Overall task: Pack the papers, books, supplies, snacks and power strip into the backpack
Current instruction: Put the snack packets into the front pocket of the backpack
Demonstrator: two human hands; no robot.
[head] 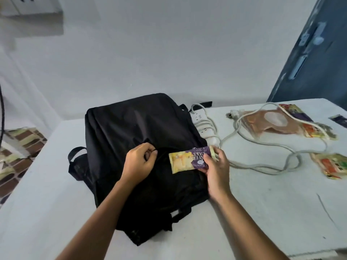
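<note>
A black backpack (131, 128) lies flat on the white table (262, 212). My left hand (139, 162) pinches the black fabric at a pocket edge on top of the bag. My right hand (216, 169) grips a yellow and purple layer cake snack packet (187, 159), held over the bag just right of my left hand. A white power strip (203, 124) lies beside the bag's right edge, its grey cord (262, 145) looping across the table. More snack packets lie at the far right (296, 111) and right (330, 165), next to a brown pouch (272, 122).
A white wall stands behind the table, with a socket box (28, 4) at the upper left. A dark blue door (319, 53) is at the right. Patterned floor (20, 145) shows past the table's left edge. A dark item (339, 120) lies at the far right edge.
</note>
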